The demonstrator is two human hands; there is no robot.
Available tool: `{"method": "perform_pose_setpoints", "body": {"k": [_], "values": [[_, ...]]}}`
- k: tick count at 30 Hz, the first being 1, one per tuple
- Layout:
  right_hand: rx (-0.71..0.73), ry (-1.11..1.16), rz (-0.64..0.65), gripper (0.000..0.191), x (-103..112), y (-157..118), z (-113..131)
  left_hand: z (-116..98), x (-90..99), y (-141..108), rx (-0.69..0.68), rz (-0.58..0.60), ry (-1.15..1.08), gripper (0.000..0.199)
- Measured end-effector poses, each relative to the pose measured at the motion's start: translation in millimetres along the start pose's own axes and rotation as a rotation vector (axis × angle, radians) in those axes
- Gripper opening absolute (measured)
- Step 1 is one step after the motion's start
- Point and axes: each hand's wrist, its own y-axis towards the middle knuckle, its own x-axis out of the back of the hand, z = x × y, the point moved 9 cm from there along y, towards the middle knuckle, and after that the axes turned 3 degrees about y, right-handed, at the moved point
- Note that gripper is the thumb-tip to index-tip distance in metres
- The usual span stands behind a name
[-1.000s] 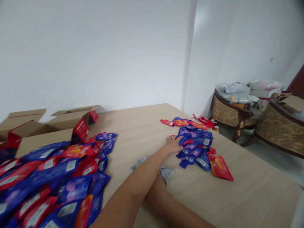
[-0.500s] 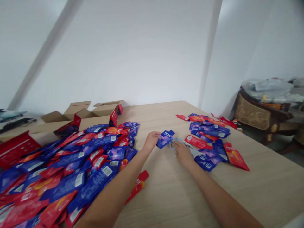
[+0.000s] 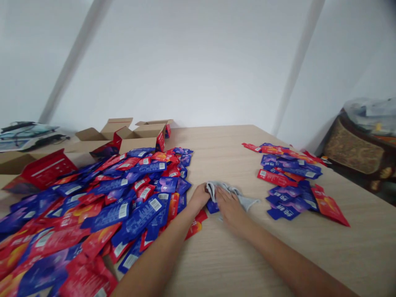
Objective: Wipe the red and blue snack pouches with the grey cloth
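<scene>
1. Grey cloth (image 3: 230, 192) lies crumpled on the pale wooden desk (image 3: 247, 255), in the bare lane between the two heaps of packets; I read that spot as chosen because it is the only free surface within easy reach of both hands.
2. My left hand (image 3: 199, 199) pinches a blue packet (image 3: 212, 206) at its left side, fingers closed on it, seemingly to keep it from sliding; only a small corner of the packet shows, the rest is under the cloth and the other hand.
3. My right hand (image 3: 228, 206) lies flat on the cloth, fingers stretched and pressing down, not curled round anything; the palm seems to pin the cloth against the packet.
4. The packet lies flat on the desk; its long axis I cannot tell, too much of it is covered; the cloth trails out to the right, its loose end pointing at the small pile (image 3: 291, 181).
5. The large pile (image 3: 102, 206) of red and blue packets spreads at near left; open cartons (image 3: 136, 138) stand behind it, far left.
</scene>
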Motion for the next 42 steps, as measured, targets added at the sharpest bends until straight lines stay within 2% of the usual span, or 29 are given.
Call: {"method": "perform_pose_setpoints", "body": {"k": [2, 4, 8, 10, 12, 15, 18, 20, 22, 24, 28, 29, 33, 37, 40, 42], "values": [[-0.128, -0.050, 0.043, 0.053, -2, 1, -14, 7, -1.5, -2, 0.053, 0.005, -0.053, 0.026], [-0.182, -0.054, 0.057, 0.051, -4, -1, -18, 10, -0.7, -4, 0.081, -0.023, -0.094, 0.028], [-0.089, -0.012, 0.040, 0.055, -16, -7, 10, 4, 3.1, -7, 0.025, -0.083, -0.052, 0.025], [-0.059, -0.021, 0.033, 0.056, -19, -8, 15, 1, 3.6, -8, 0.009, -0.090, -0.072, 0.023], [-0.086, -0.044, 0.039, 0.053, -17, -5, 0, 0, 3.5, -12, 0.030, -0.093, -0.140, 0.023], [-0.152, -0.060, 0.011, 0.051, -4, 2, -40, 1, 1.7, -19, 0.105, -0.085, -0.248, 0.025], [-0.132, 0.036, -0.079, 0.051, 10, 7, -65, 4, 2.3, -26, 0.194, -0.090, -0.312, 0.026], [-0.166, 0.164, -0.186, 0.049, 18, 7, -78, 6, 2.8, -30, 0.273, -0.084, -0.382, 0.026], [-0.241, 0.313, -0.315, 0.046, 24, 3, -91, 6, -1.4, -33, 0.347, -0.024, -0.514, 0.022], [-0.300, 0.455, -0.418, 0.044, 26, -1, -100, 0, -10.6, -37, 0.406, 0.086, -0.685, 0.014], [-0.281, 0.610, -0.523, 0.043, 27, -5, -97, -23, -36.7, -49, 0.476, 0.363, -0.939, 0.044], [-0.260, 0.622, -0.540, 0.042, 28, -5, -93, -29, -42.6, -53, 0.466, 0.412, -0.961, 0.046], [-0.232, 0.654, -0.600, 0.038, 35, -9, -84, -47, -66.4, -70, 0.348, 0.550, -0.916, 0.032], [-0.227, 0.677, -0.640, 0.035, 44, -12, -80, -55, -95.2, -92, 0.309, 0.734, -0.848, 0.045], [-0.189, 0.663, -0.662, 0.034, 54, -16, -72, -49, -103.0, -93, 0.331, 0.732, -0.764, 0.037], [-0.161, 0.635, -0.672, 0.035, 60, -19, -62, -36, -99.8, -85, 0.394, 0.638, -0.670, 0.038]]}}
